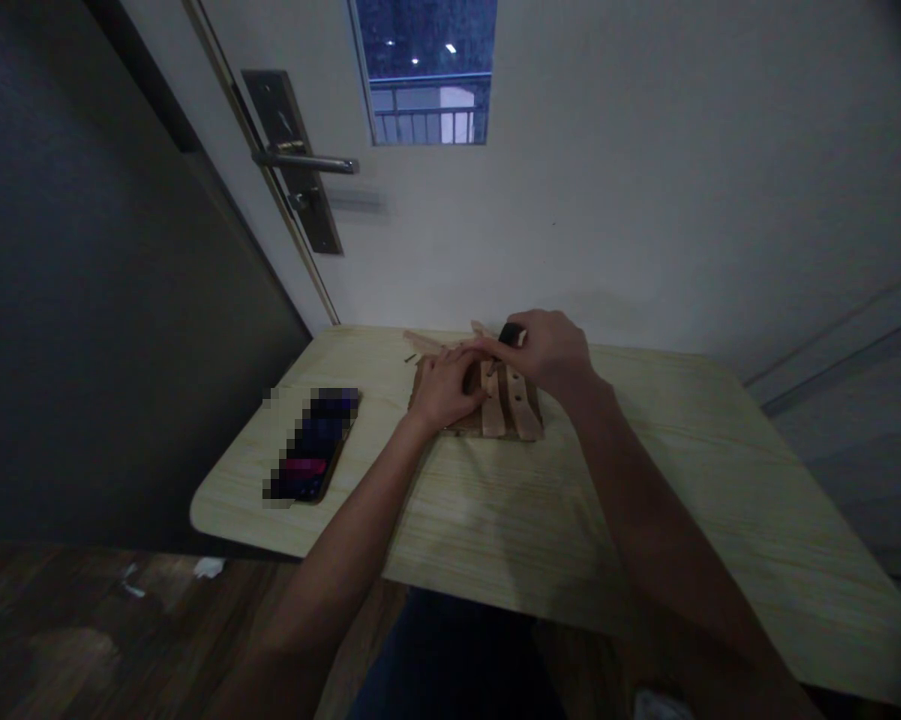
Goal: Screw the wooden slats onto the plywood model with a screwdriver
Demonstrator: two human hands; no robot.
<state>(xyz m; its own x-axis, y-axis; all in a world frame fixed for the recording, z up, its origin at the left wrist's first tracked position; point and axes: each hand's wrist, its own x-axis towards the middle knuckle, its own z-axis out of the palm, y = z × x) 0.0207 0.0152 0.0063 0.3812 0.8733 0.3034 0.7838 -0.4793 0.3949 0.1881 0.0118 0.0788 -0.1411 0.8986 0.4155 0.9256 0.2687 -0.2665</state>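
Note:
A flat brown board (463, 430) lies near the back edge of the table, with pale, wavy wooden strips (493, 415) across it. Dark holes show in the strip (523, 410) on the right. My left hand (448, 388) rests over the board's left part, its thumb and fingers curved around the strip and holding it down. My right hand (555, 350) is closed around the black handle of what looks like a screwdriver (511, 333), tilted down at the strips. Its tip is partly hidden between my hands, and the two hands meet at the fingertips.
A phone (322, 440) with its screen lit lies on the table's left side. Behind the board are another pale strip (422, 342) and a small dark screw-like piece (410, 358). A white door with a metal handle (307, 162) stands directly behind the table (645, 560).

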